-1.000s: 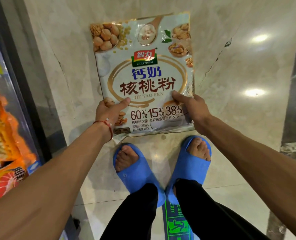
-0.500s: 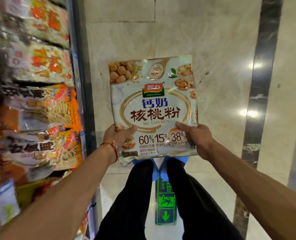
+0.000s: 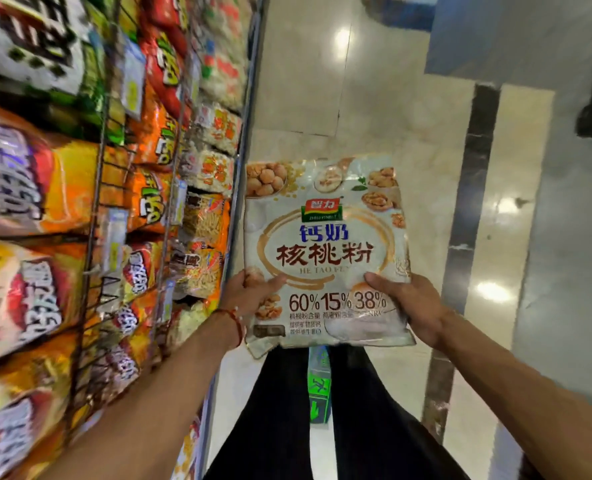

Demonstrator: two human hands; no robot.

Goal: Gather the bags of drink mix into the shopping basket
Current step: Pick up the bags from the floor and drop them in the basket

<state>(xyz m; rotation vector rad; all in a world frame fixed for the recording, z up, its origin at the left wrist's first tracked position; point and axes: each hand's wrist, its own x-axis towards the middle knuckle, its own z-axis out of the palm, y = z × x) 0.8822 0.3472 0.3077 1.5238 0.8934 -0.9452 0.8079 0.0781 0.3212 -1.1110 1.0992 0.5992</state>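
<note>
A large pale bag of drink mix (image 3: 325,244), printed with walnuts and dark red characters, is held flat in front of me over the floor. My left hand (image 3: 249,294) grips its lower left corner, thumb on the front; a red string is tied around that wrist. My right hand (image 3: 409,306) grips the lower right corner the same way. No shopping basket is in view.
A wire shelf rack (image 3: 170,202) full of orange, red and green snack bags fills the left side, its edge just left of the bag. Glossy marble floor (image 3: 391,109) with a dark stripe (image 3: 467,202) lies ahead and right. My legs in black trousers stand below.
The view has tilted up and swung left, bringing more of the snack shelves into sight and hiding my feet. The bag stays held by both hands at its lower corners.
</note>
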